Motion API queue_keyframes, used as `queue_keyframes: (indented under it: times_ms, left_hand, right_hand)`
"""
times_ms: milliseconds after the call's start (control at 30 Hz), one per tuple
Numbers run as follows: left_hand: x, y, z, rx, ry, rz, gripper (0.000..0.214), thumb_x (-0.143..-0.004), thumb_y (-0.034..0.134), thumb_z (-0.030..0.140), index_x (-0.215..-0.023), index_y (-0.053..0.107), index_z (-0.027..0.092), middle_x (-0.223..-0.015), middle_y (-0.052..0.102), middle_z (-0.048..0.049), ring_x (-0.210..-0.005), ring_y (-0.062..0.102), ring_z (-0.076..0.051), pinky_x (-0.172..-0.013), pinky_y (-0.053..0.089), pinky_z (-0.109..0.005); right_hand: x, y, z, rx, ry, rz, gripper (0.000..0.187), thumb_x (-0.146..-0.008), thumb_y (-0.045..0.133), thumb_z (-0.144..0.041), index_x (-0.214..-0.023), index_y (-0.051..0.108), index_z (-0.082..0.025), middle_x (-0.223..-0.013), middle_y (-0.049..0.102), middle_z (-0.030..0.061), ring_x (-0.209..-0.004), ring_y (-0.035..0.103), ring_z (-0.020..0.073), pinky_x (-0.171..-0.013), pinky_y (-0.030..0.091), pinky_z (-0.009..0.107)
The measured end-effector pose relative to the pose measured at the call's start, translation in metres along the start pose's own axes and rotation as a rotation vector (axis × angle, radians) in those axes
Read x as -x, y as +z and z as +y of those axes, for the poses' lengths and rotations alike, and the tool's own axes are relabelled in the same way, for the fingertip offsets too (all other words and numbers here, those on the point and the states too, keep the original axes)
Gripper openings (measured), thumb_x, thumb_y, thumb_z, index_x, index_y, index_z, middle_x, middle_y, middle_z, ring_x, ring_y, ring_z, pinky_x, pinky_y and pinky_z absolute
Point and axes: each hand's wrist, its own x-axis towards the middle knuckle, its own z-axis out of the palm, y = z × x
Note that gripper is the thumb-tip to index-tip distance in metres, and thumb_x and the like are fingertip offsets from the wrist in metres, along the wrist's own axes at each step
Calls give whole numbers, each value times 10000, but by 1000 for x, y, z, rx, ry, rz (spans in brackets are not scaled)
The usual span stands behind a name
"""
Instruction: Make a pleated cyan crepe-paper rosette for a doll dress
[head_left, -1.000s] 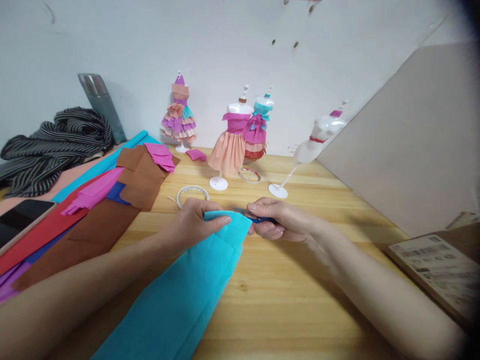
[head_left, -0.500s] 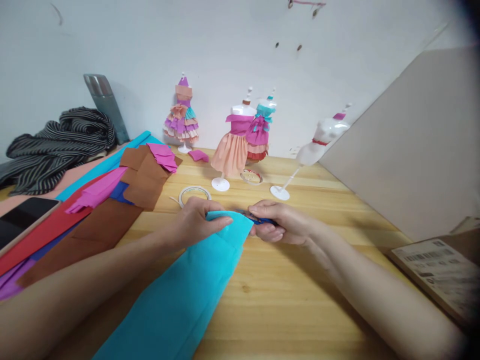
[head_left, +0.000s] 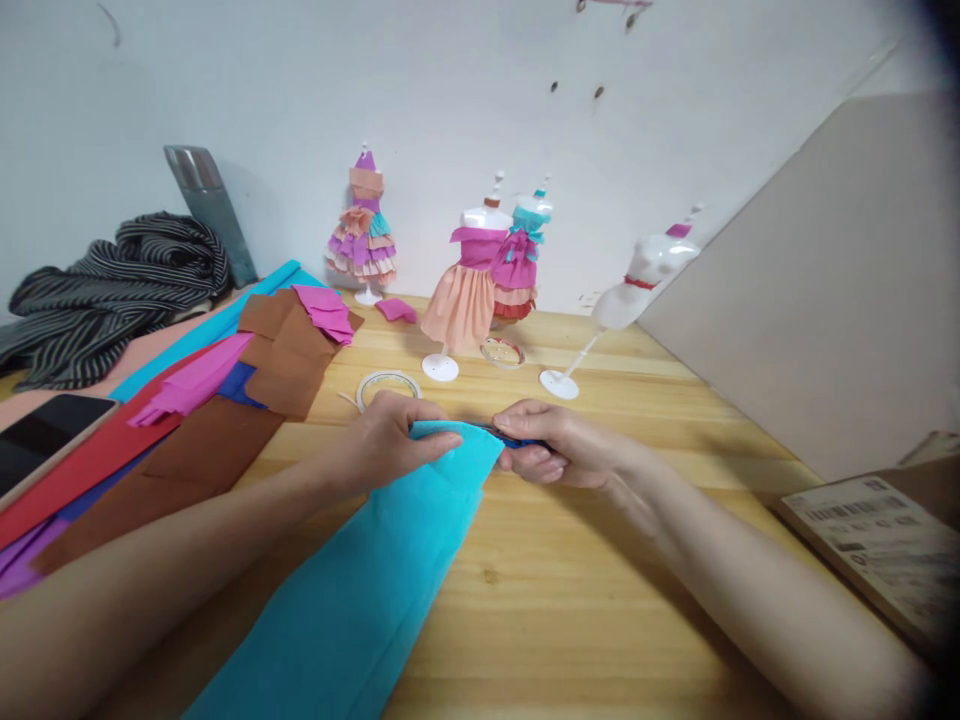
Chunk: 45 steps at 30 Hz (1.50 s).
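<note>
Left hand [head_left: 394, 440]: fingers pinched on the top end of the blue sheet [head_left: 360, 600], thumb on the near face, the others behind it. Right hand [head_left: 551, 445]: fingers wrapped round the handles of the scissors [head_left: 521, 441], no clear gap. Blades point left along the sheet's top edge, partly behind it; can't tell how far apart they are.

Sheet sits front and centre over the surface [head_left: 540, 600], held up at the top, running down and left under the left forearm and out of view.

Nearest item: tape roll [head_left: 388, 376], just past the left hand, which hides its near rim. Behind: layered-dress form [head_left: 364, 230], peach-skirt form [head_left: 459, 300] overlapping the bow form [head_left: 516, 265], clear ring [head_left: 492, 357] beside them. Bare form [head_left: 637, 275] further right, looks tilted. Left side: brown sheets [head_left: 285, 350] in a mixed pile, phone [head_left: 52, 440], striped cloth [head_left: 127, 290], bottle [head_left: 214, 215]. Box [head_left: 870, 540] far right, clear of the right forearm.
</note>
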Motion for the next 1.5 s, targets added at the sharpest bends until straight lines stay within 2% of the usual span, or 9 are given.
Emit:
queue_keyframes:
  times_ms: [200, 400, 533, 667, 800, 1067, 1267, 1433, 1500]
  left_hand:
    - [0, 6, -5, 58, -45, -26, 343, -773, 538, 310, -511, 370, 168, -542, 264, 52, -536, 277, -76, -504, 193, -247]
    - [-2, 4, -1, 164, -111, 11, 343, -723, 562, 351, -486, 394, 168, -523, 267, 55, -517, 269, -73, -485, 212, -234]
    - [-3, 9, -7, 204, -178, 23, 304, -711, 575, 373, -526, 463, 160, -525, 338, 48, -527, 322, -80, -480, 237, -225]
    - [-3, 14, -14, 282, -256, 38, 338, -700, 599, 392, -519, 414, 174, -510, 321, 54, -501, 318, -76, -458, 235, -224]
    - [-4, 15, -18, 327, -270, 18, 346, -682, 632, 380, -516, 406, 179, -508, 334, 53, -488, 313, -75, -437, 230, -222]
    - [-5, 10, -28, 443, -352, -87, 376, -621, 736, 475, -595, 555, 147, -546, 470, 27, -518, 427, -98, -466, 322, -222]
    - [-7, 5, -30, 529, -356, -113, 440, -610, 742, 523, -605, 547, 129, -554, 497, 19, -503, 423, -86, -466, 331, -214]
    - [-7, -1, -27, 608, -279, -188, 434, -642, 742, 510, -789, 629, 117, -743, 621, -41, -679, 550, -146, -607, 444, -254]
    - [-7, -2, -26, 632, -271, -225, 417, -670, 728, 502, -803, 622, 121, -747, 613, -38, -687, 547, -145, -625, 439, -258]
  right_hand:
    - [5, 1, -5, 44, -33, 38, 401, -752, 697, -483, -642, 612, -107, -423, 273, -109, -371, 144, 15, -332, 87, 164]
    - [11, -1, -10, 119, -72, 62, 425, -808, 605, -507, -701, 615, -96, -444, 285, -97, -377, 128, 24, -342, 47, 196]
    - [10, 4, -9, 212, -170, 116, 486, -790, 578, -603, -704, 591, -124, -453, 277, -98, -388, 135, 39, -353, 56, 224]
    - [5, 16, -8, 477, -216, 264, 465, -724, 678, -561, -576, 463, -176, -469, 279, -92, -426, 195, 39, -399, 109, 226]
    - [0, 22, -7, 546, -203, 396, 362, -690, 693, -460, -588, 490, -178, -487, 331, -79, -446, 242, 48, -428, 161, 230]
    - [-1, 18, -8, 524, -202, 372, 286, -677, 666, -397, -582, 512, -175, -466, 316, -90, -431, 235, 46, -438, 161, 238]
    - [-1, 18, -7, 516, -214, 354, 298, -694, 659, -396, -582, 485, -182, -470, 320, -88, -431, 223, 46, -442, 148, 240]
    - [-3, 18, -5, 548, -235, 359, 328, -696, 656, -421, -571, 465, -185, -497, 319, -78, -456, 239, 53, -454, 162, 239]
    - [-4, 19, -5, 560, -247, 383, 333, -687, 659, -425, -562, 466, -184, -514, 324, -71, -477, 251, 59, -464, 180, 240]
